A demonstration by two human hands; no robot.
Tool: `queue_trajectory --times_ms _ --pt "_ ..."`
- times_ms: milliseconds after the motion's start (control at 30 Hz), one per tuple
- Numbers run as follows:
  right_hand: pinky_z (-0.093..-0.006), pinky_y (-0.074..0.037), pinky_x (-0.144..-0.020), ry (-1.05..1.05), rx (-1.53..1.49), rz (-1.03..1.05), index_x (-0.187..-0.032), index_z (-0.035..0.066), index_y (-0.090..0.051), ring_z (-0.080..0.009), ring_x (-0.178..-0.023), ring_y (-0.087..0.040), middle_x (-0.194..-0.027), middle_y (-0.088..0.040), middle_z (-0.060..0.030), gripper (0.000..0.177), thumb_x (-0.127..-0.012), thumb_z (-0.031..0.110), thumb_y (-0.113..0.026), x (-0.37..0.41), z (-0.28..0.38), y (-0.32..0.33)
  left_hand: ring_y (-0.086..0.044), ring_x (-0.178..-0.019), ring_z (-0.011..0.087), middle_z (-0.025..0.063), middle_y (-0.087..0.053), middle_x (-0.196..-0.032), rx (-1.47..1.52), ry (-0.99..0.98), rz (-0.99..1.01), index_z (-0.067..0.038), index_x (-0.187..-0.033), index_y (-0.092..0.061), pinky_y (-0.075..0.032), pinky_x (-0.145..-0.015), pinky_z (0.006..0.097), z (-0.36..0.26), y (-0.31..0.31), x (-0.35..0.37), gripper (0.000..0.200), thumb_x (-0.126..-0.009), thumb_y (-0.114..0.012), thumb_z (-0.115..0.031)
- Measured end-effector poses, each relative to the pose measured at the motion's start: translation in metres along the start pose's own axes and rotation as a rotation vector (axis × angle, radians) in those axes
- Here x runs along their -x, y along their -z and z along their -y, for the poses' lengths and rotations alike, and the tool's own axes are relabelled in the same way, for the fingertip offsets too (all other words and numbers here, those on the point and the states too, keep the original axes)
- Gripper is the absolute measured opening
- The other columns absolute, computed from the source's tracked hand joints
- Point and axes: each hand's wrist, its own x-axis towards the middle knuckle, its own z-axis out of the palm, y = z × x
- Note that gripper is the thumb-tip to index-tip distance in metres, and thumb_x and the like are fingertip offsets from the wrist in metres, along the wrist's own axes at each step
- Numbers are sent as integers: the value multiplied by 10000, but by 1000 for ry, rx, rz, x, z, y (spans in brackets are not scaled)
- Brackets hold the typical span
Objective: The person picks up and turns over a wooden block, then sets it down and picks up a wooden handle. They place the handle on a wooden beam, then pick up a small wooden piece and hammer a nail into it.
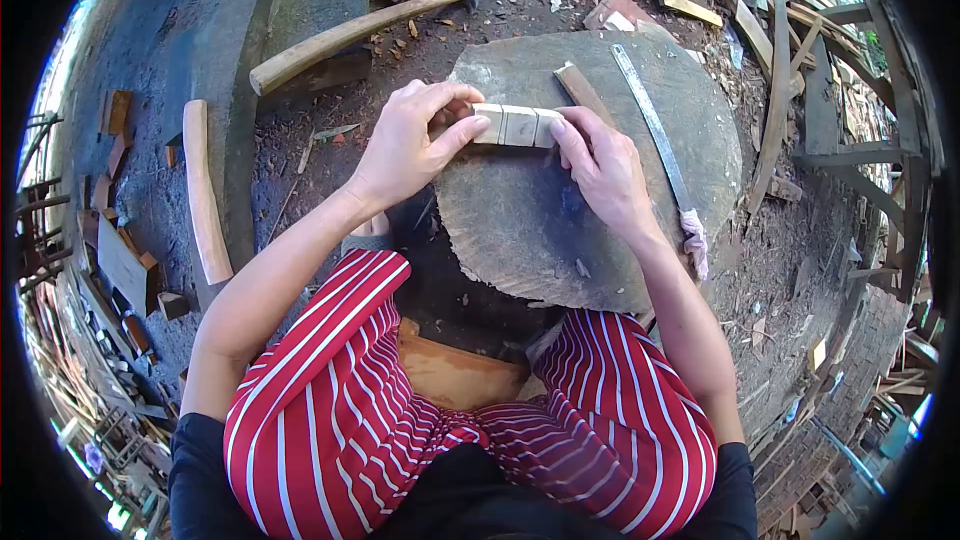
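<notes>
Between both hands is a small pale wooden block (pixel 517 127) with dark lines across its face, held above a round tree-stump top (pixel 520 230). My left hand (pixel 420 135) pinches its left end between thumb and fingers. At the other end, my right hand (pixel 602 160) grips with the thumb on the near face. Behind the block, a dark strip of wood (pixel 583 90) lies on the stump. To the right of my right hand is a long metal blade (pixel 650 125), its lower end wrapped in pale cloth (pixel 695 240).
An adze-like tool with a wooden handle (pixel 350 40) lies at the upper left. Left of my arm is a loose curved wooden handle (pixel 203 195). Wood scraps (pixel 125 265) litter the left side. A wooden frame (pixel 865 155) stands at the right. Under me is a wooden seat (pixel 455 370).
</notes>
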Motion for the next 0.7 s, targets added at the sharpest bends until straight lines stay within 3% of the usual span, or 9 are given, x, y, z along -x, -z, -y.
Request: queue_trajectory --times_ms 67,300,367,500,567,700 --pt "-398 -503 -672 -22 -44 -1 -1087 21 -648 -296 -710 -681 -733 -664 -162 335 -1010 322 -524 0 0 0 -600 -823 154 87 -665 -873 116 200 50 -16 -1113 -654 -477 -771 301 -3 0 -2 270 -936 -666 -219" --pt "-388 -492 -650 -29 -104 20 -1116 13 -647 -274 -669 -658 -706 -645 -141 358 -1021 322 -493 0 -4 3 -538 -711 81 51 -645 -814 168 207 31 -6 -1048 -668 -451 -675 267 8 -6 -8 320 -978 -596 -310" --pt "-377 -495 -656 3 -126 39 -1144 8 -642 -260 -675 -657 -720 -652 -134 379 -1010 339 -514 1 -5 3 -516 -661 71 17 -610 -736 163 290 32 -8 -964 -667 -430 -622 269 6 -4 -9 342 -1005 -557 -329" --pt "-375 -501 -676 77 -53 39 -1160 6 -635 -264 -692 -659 -749 -663 -133 412 -996 370 -536 4 1 6 -502 -631 71 1 -572 -677 231 367 67 -10 -883 -650 -413 -594 266 15 -4 -14 384 -1032 -514 -336" --pt "-385 -506 -694 52 -2 61 -1160 7 -631 -276 -709 -664 -783 -675 -138 435 -989 397 -543 4 3 7 -605 -641 166 85 -637 -688 196 400 90 -32 -868 -673 -467 -664 330 19 -4 -14 517 -1009 -459 -480" --pt "-394 -505 -699 61 -40 43 -1129 5 -640 -286 -711 -665 -775 -670 -148 435 -999 403 -523 2 -2 3 -603 -644 156 55 -621 -650 240 418 67 -30 -790 -654 -462 -658 317 20 -7 -13 558 -1018 -434 -489"
